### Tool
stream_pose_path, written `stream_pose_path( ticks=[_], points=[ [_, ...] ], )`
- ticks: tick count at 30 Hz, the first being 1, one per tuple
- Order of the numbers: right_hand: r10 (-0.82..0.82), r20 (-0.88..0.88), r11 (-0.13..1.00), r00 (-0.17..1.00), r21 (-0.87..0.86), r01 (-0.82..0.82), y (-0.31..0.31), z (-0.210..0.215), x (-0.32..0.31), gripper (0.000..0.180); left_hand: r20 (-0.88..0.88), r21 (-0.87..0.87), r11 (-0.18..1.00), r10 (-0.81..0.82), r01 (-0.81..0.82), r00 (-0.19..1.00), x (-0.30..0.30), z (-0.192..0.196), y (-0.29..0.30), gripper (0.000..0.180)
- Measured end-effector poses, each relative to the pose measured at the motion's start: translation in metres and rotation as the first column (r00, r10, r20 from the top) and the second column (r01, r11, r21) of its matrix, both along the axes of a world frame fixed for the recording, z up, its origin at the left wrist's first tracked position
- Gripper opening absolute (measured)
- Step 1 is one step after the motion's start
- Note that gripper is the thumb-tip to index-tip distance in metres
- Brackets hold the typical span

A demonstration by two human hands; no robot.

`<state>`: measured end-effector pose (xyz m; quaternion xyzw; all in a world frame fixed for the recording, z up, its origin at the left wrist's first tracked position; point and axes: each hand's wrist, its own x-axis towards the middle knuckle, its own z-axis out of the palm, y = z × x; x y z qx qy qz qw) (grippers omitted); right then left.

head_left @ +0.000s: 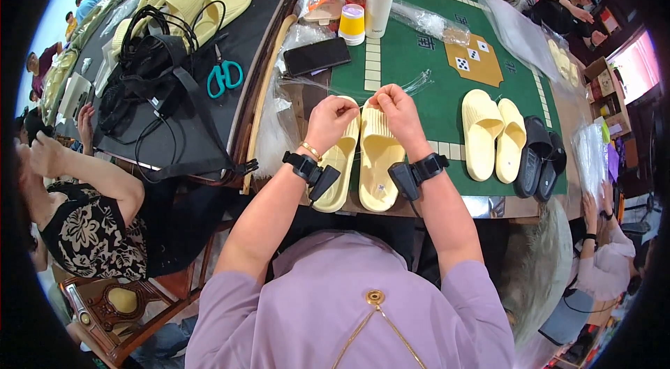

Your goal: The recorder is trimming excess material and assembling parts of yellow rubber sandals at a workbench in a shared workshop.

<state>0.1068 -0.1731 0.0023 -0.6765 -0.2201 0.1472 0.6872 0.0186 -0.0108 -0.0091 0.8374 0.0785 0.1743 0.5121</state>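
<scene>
Both my hands are over a pair of pale yellow slide slippers [379, 153] lying side by side at the table's near edge. My left hand [334, 123] is closed in a pinch above the strap of the left slipper [336, 177]. Close beside it, my right hand [398, 118] pinches at the top of the right slipper's ribbed strap. What the fingertips hold is too small to make out. Thin clear plastic strands [419, 81] lie just beyond my right hand. Each wrist wears a black strapped device.
To the right stand another yellow slipper pair [481, 135] and black slippers [534, 156]. Beyond my hands are a phone [317, 56], paper cups [352, 24] and a white flask [381, 1]. Teal scissors [225, 76], black straps [157, 69] and more slippers lie left. Other people sit around.
</scene>
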Motion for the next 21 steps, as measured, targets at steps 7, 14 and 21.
stream_pose_path(
  ticks=[7, 14, 21],
  points=[
    [-0.023, 0.125, 0.998, 0.992, -0.059, 0.031, 0.012, -0.010, -0.009, 0.012, 0.011, 0.071, 0.997, -0.007, 0.006, 1.000, 0.001, 0.000, 0.000, 0.014],
    [0.040, 0.105, 0.992, 0.994, -0.120, -0.027, 0.009, -0.015, -0.008, 0.010, 0.013, 0.099, 0.995, -0.009, 0.008, 1.000, 0.000, 0.002, 0.000, 0.013],
    [-0.041, 0.106, 0.999, 0.994, -0.016, 0.043, 0.009, -0.011, -0.013, 0.011, -0.005, 0.074, 0.997, 0.003, -0.003, 1.000, 0.000, 0.002, 0.000, 0.014]
  ],
)
